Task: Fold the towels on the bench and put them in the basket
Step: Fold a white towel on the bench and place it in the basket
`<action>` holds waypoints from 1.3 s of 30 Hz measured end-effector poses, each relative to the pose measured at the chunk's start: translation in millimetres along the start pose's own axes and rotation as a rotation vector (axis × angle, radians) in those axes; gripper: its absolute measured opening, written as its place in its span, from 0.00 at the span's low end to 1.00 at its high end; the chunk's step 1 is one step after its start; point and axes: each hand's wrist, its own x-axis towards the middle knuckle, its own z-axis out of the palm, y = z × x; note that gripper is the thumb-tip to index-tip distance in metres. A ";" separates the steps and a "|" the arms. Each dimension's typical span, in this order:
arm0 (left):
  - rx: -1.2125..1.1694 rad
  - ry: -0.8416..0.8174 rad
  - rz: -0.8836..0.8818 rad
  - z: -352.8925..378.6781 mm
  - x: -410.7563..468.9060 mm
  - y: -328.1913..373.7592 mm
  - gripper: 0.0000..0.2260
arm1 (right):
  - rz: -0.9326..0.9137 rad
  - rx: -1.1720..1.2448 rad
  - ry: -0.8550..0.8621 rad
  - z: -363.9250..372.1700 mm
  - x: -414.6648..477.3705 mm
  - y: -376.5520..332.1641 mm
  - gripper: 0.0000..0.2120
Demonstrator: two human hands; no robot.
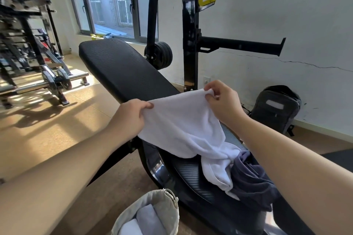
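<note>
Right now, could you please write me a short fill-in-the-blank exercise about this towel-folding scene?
1. The towel pinched by the left hand and the right hand is ____ in colour.
2. The dark towel lies crumpled on the black ____.
3. The folded towels sit inside the ____ on the floor.

Missing words: white; bench; basket.
</note>
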 end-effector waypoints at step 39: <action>0.216 -0.153 0.007 -46.2 75.8 -32.0 0.34 | -0.076 -0.151 -0.219 52.3 99.4 -44.4 0.36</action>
